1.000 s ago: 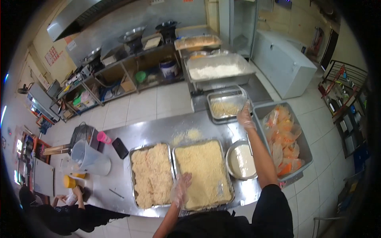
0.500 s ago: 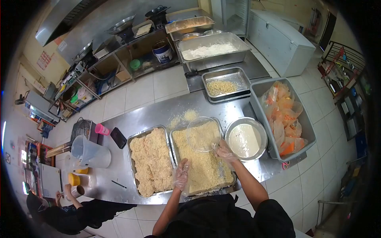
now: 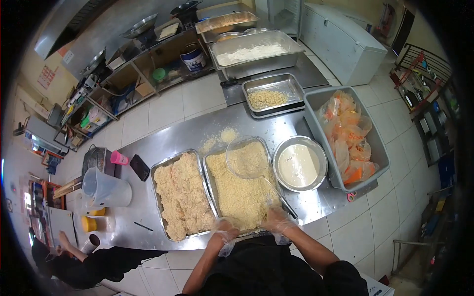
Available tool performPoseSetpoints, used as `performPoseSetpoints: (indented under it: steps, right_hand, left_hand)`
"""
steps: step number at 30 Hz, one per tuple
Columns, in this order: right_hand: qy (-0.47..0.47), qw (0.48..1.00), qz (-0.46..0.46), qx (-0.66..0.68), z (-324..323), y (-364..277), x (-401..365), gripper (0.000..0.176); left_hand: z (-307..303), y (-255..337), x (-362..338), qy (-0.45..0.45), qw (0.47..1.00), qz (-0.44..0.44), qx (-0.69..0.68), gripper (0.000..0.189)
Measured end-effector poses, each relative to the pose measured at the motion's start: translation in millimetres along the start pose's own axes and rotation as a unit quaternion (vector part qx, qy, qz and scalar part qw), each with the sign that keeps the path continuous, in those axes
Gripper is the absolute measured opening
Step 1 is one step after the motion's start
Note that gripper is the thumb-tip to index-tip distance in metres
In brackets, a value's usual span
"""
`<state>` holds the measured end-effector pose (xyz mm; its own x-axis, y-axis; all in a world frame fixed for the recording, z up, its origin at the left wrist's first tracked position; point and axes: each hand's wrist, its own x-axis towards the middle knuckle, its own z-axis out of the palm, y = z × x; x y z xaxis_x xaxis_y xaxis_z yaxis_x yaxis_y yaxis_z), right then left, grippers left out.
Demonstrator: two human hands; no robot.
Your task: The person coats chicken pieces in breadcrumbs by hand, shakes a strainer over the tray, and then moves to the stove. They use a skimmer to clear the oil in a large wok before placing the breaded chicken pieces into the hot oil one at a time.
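A metal tray of yellowish crumbs [image 3: 237, 190] lies in front of me. My left hand [image 3: 225, 230], in a clear plastic glove, is at its near left corner. Toward the near right corner is my gloved right hand [image 3: 279, 219], at the crumbs. The fingers of both hands are blurred, so their grip is unclear. A round wire skimmer [image 3: 248, 157] rests over the far part of the crumbs, its handle slanting toward the right rim. Left of this tray stands another, heaped with crumb-coated pieces [image 3: 181, 195]. A metal bowl of pale batter [image 3: 298, 166] sits to the right.
A grey tub of plastic bags [image 3: 348, 143] stands right of the bowl. Farther back are a small tray [image 3: 269, 97] and a deep pan of flour [image 3: 254, 53]. Leftward are a phone [image 3: 139, 167], a clear jug [image 3: 107, 188] and another person [image 3: 74, 261] below.
The skimmer has left my right hand and now rests on the tray. Both hands have moved back toward the tray's near edge. The view has shifted slightly.
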<state>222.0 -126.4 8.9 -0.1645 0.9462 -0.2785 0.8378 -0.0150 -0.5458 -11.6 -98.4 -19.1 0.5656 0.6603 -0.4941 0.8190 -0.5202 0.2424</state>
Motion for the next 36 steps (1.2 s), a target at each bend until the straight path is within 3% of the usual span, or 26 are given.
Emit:
performPoseSetpoints:
  steps: [2,5,8,9,12,15,17,19,21,24,27,30,31,33,34,35,36]
  right_hand:
    - [0.002,1.000,0.019,0.021,5,-8,-4,0.055]
    - [-0.028,0.996,-0.033,0.081,87,16,20,0.049]
    - [-0.014,0.992,0.017,0.124,67,-19,21,0.047]
    - [-0.077,0.988,0.018,0.130,46,-30,21,0.047]
    - [-0.120,0.957,0.087,0.249,44,-25,23,0.048]
    - [-0.072,0.896,-0.135,0.417,4,-34,32,0.047]
    - [-0.017,0.929,-0.157,0.334,-26,-37,39,0.047]
    - [-0.017,0.904,-0.140,0.403,-57,-42,51,0.049]
    - [0.030,0.925,-0.133,0.354,-58,-23,76,0.052]
    - [0.031,0.975,-0.094,0.198,-96,-25,102,0.057]
    - [-0.103,0.967,-0.002,0.235,-97,-7,146,0.064]
    - [-0.005,0.967,-0.087,0.238,-111,-11,127,0.068]
    - [0.000,0.932,-0.093,0.351,-110,-8,119,0.069]
    - [0.003,0.825,-0.096,0.557,-103,-4,100,0.071]
    - [0.008,0.827,-0.087,0.556,-101,-10,88,0.067]
    - [0.014,0.829,-0.078,0.554,-102,-20,74,0.064]
    - [0.021,0.831,-0.071,0.552,-97,-27,64,0.060]
  left_hand:
    - [-5,19,1,0.023,0.998,-0.018,-0.064,0.023]
    - [37,0,28,-0.021,0.998,0.030,-0.045,0.023]
    - [40,-5,35,-0.016,0.994,0.101,-0.032,0.020]
    - [35,-2,35,-0.017,0.993,0.113,-0.012,0.018]
    - [25,7,34,-0.038,0.988,0.120,0.084,0.015]
    - [13,7,40,0.083,0.990,0.085,-0.071,0.022]
    - [-52,29,32,0.272,0.948,0.147,-0.068,0.031]
    - [-75,24,54,0.312,0.929,0.164,-0.110,0.037]
    - [-137,42,54,0.345,0.928,0.127,-0.066,0.033]
    - [-163,20,102,0.139,0.973,0.015,-0.182,0.041]
    - [-170,12,103,0.248,0.966,0.071,0.005,0.043]
    - [-163,-7,92,0.374,0.921,0.107,-0.008,0.041]
    - [-161,-13,85,0.325,0.925,0.066,-0.184,0.039]
    - [-160,-38,83,0.280,0.909,0.040,-0.308,0.038]
    - [-156,-50,84,0.256,0.893,0.026,-0.370,0.037]
    - [-144,-64,94,0.362,0.903,0.061,-0.222,0.037]
    - [-138,-70,101,0.344,0.922,0.046,-0.169,0.035]
